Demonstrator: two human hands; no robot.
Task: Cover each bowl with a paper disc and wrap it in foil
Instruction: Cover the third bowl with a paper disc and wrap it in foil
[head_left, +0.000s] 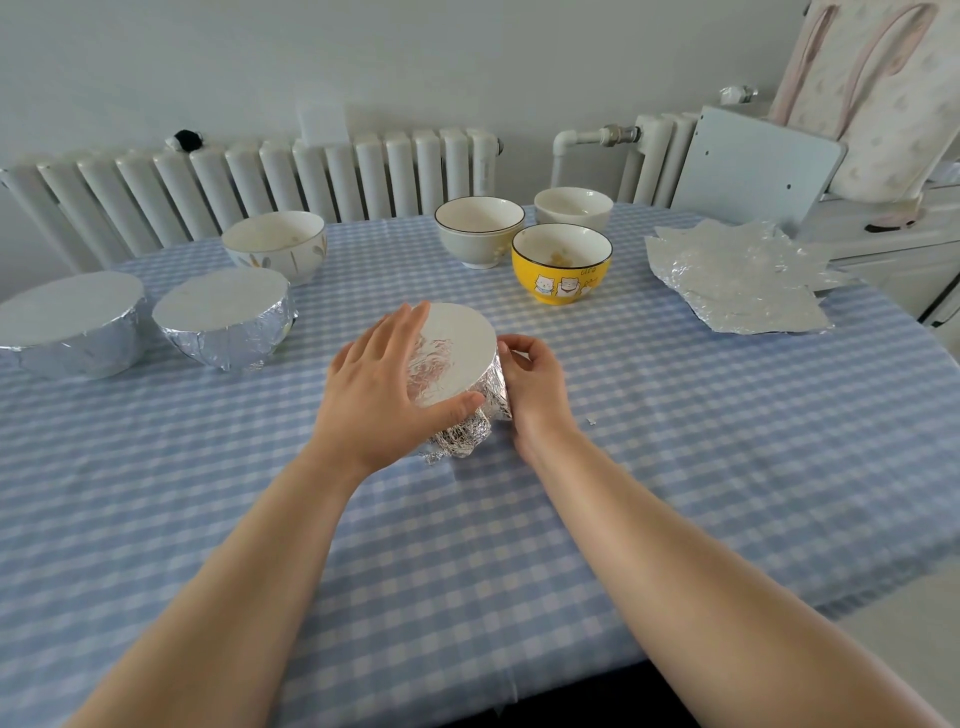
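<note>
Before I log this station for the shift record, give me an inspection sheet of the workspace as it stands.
Surface: table under a blue-and-white checked cloth.
Job's things: two foil-wrapped bowls at left; a third foil-covered bowl under the hands; four uncovered bowls behind: floral, dark-rimmed, plain white, yellow; loose foil sheets at right.
Clutter: small foil scrap.
Grippers: left hand flat on the bowl's top; right hand pinching foil at its side.
Cables: nothing seen.
Surroundings: radiator, wall, grey panel.
</note>
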